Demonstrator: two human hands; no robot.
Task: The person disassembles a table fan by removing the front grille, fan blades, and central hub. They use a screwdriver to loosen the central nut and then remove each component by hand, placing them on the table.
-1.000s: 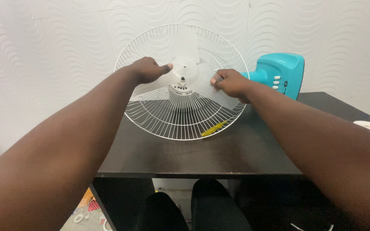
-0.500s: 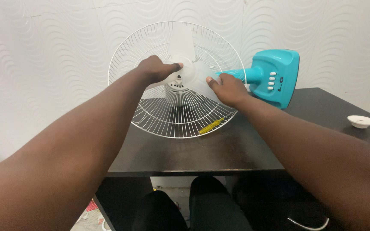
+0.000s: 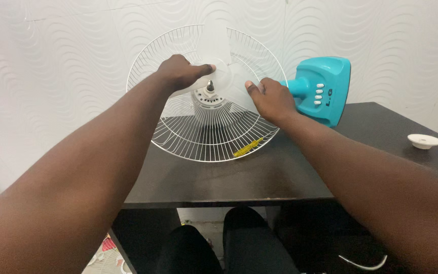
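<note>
A translucent white fan blade [image 3: 218, 50] sits at the hub of a white wire guard [image 3: 206, 137], standing on the dark table [image 3: 259, 177]. The left hand [image 3: 178, 71] and right hand [image 3: 272, 99] each pinch it. A yellow screwdriver [image 3: 248, 147] lies inside the guard; the teal fan body [image 3: 325, 89] stands right.

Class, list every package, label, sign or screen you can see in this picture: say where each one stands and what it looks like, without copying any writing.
Printed marking: small dark lettering on the face of the turquoise fan base, right of the white wire guard, beside a column of white oval buttons.
Packages, signs and screens: none in view.
</note>
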